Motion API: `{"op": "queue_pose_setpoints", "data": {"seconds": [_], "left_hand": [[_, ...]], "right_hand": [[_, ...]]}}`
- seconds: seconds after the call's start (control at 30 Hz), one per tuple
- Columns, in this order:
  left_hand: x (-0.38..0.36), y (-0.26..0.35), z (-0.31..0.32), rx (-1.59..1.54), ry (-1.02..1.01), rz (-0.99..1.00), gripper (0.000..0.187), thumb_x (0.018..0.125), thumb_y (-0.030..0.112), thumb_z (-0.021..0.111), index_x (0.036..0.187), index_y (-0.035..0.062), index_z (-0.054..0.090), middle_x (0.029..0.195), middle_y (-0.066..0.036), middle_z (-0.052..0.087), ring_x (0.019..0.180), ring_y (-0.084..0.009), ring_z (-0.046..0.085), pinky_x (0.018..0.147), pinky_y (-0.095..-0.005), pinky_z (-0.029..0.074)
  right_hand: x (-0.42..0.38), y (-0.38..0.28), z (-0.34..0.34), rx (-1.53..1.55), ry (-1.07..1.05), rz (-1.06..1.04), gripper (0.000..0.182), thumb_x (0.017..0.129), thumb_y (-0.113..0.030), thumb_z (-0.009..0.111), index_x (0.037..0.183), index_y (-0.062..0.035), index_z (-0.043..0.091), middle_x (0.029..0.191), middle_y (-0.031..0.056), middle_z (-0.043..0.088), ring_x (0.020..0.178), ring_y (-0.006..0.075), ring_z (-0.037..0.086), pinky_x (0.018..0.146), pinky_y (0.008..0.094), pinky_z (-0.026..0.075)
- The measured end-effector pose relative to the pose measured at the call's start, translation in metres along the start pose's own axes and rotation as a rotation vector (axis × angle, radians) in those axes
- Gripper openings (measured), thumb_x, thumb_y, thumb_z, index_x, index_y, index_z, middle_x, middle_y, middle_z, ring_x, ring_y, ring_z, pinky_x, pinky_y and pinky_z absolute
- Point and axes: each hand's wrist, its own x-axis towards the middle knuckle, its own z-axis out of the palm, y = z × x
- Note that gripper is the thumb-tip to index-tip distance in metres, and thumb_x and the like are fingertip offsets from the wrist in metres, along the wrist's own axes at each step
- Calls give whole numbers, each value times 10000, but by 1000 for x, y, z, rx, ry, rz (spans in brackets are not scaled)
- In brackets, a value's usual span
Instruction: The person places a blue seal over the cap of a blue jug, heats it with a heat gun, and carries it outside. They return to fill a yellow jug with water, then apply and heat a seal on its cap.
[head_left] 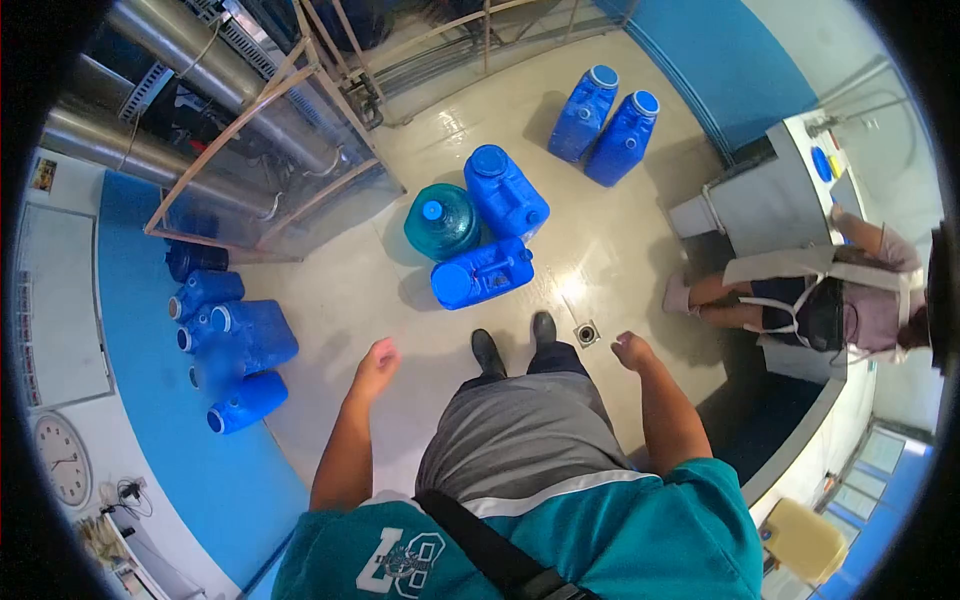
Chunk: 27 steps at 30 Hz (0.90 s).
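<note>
My left hand (376, 364) hangs in the air at my left side, its fingers loosely curled with nothing visible in them. On the other side, my right hand (630, 351) is also raised off everything, fingers curled in and empty. Ahead of my boots, a blue jerrycan (484, 274) stands closest to me. Behind it are a round teal water jug (442, 222) with a blue cap and a second blue jerrycan (507, 195). Neither hand touches these containers.
Two blue jerrycans (600, 125) stand further ahead. Several more (255, 335) line the left wall. A floor drain (587, 333) lies near my right boot. To the right, another person (850, 305) in an apron stands at a counter (780, 200). A framed clear barrier (290, 150) encloses machinery.
</note>
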Motion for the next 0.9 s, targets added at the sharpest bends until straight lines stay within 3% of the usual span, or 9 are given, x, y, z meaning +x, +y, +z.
{"op": "queue_pose_setpoints", "data": {"seconds": [0.2,0.23,0.3,0.33,0.37,0.47,0.5,0.6,0.9], "left_hand": [[-144,-42,-19,251,229,-540,520,938,348,643,1308,-10,569,1250,-212,643,1181,-299,614,1024,-388,473],[-180,-83,-25,645,52,-509,557,924,359,650,1317,-27,573,1276,-232,633,1215,-313,599,1049,-393,456],[-253,-54,4,375,309,-754,537,931,358,627,1264,-63,594,1247,-279,635,1240,-388,569,1069,-441,441],[-286,-57,15,441,210,-783,493,941,353,612,1231,-46,612,1230,-276,639,1177,-404,600,1036,-459,461],[-305,-39,22,1055,-329,-455,423,946,316,621,1212,-13,626,1176,-256,661,1079,-371,643,969,-458,498],[-367,34,92,-3,140,-1040,456,943,245,660,1339,58,530,1115,-177,676,930,-253,686,747,-399,562],[-376,53,106,-196,108,-1413,493,940,230,665,1373,64,497,1118,-163,674,920,-245,688,726,-394,563],[-393,113,165,-298,294,-1655,539,941,211,673,1413,73,453,1226,-163,647,989,-250,675,799,-430,553],[-384,196,223,-646,584,-1601,583,919,236,689,1426,89,442,1203,-121,655,991,-247,667,836,-398,527]], "right_hand": [[126,-74,-24,-63,-146,-248,496,897,-378,622,1207,9,640,1153,253,681,1104,396,649,964,440,512],[151,-83,-23,-71,-153,-340,499,896,-375,625,1213,11,638,1152,252,682,1104,397,650,967,441,510],[195,-110,-22,-63,-189,-389,485,894,-368,627,1199,9,647,1175,249,675,1113,390,647,987,440,499],[222,-120,-13,-92,-161,-464,482,895,-366,625,1197,10,648,1187,249,670,1118,388,645,992,441,497],[250,-126,-8,-127,-130,-531,479,896,-364,622,1195,10,648,1200,248,665,1123,386,643,997,441,494],[330,-160,3,-143,-183,-444,491,906,-366,610,1211,18,630,1209,245,657,1111,406,635,989,463,493],[363,-165,23,-162,-184,-455,499,909,-363,604,1229,20,615,1203,241,658,1103,414,633,980,469,496],[403,-214,5,-158,-136,-515,536,903,-346,603,1268,45,568,1216,281,632,1100,436,625,975,476,500],[464,-307,-1,-5,-187,-265,766,865,-322,660,1417,103,343,1415,361,462,1325,441,486,1071,468,453]]}}
